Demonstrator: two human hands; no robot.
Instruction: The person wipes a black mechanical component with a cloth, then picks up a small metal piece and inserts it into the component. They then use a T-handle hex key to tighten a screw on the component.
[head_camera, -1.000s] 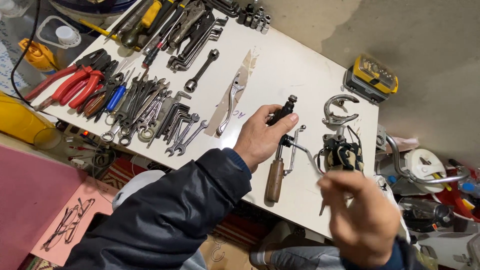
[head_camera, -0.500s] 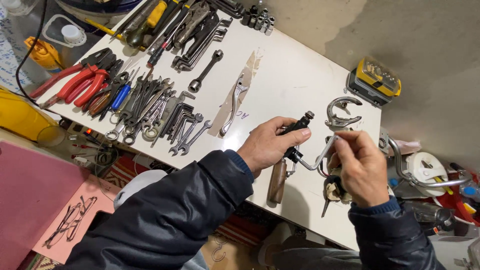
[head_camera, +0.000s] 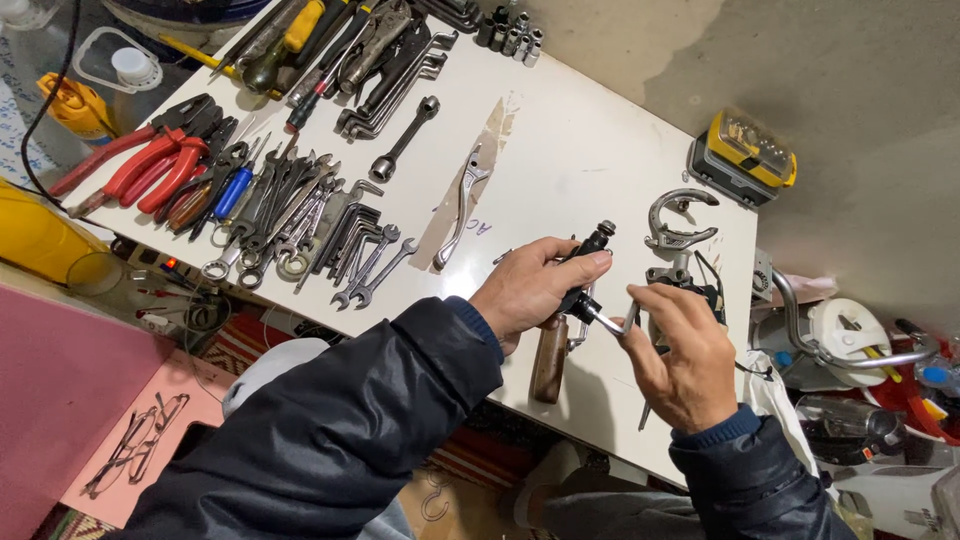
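White and scuffed, the counter (head_camera: 600, 170) ran away from me under a grey wall, with a patterned rug and a pink mat on the floor at my near left. Closest in, my left hand (head_camera: 530, 290) was closed around a small black tool (head_camera: 590, 262), thumb laid along its top, while my right hand (head_camera: 680, 355) pinched the short bent steel bar (head_camera: 610, 322) that stuck out of its lower end. The tool hung just above the counter between my hands. I judged it stiff, all metal, fairly heavy for its bulk and a little slick; the black body looked the best place to hold, with the bar as the lever. Under my left hand lay a wooden handle (head_camera: 548, 358). Just beyond my right hand sat a tangle of metal clamps and hooks (head_camera: 680, 225). Left of my hands a row of spanners (head_camera: 320, 235) lay fanned out, then red-handled pliers (head_camera: 150, 165). Farther off to the right stood a yellow and black case (head_camera: 745, 155) with a clear lid, box-shaped. A strip of brown tape (head_camera: 470, 195) with small writing crossed the counter ahead of my left hand.
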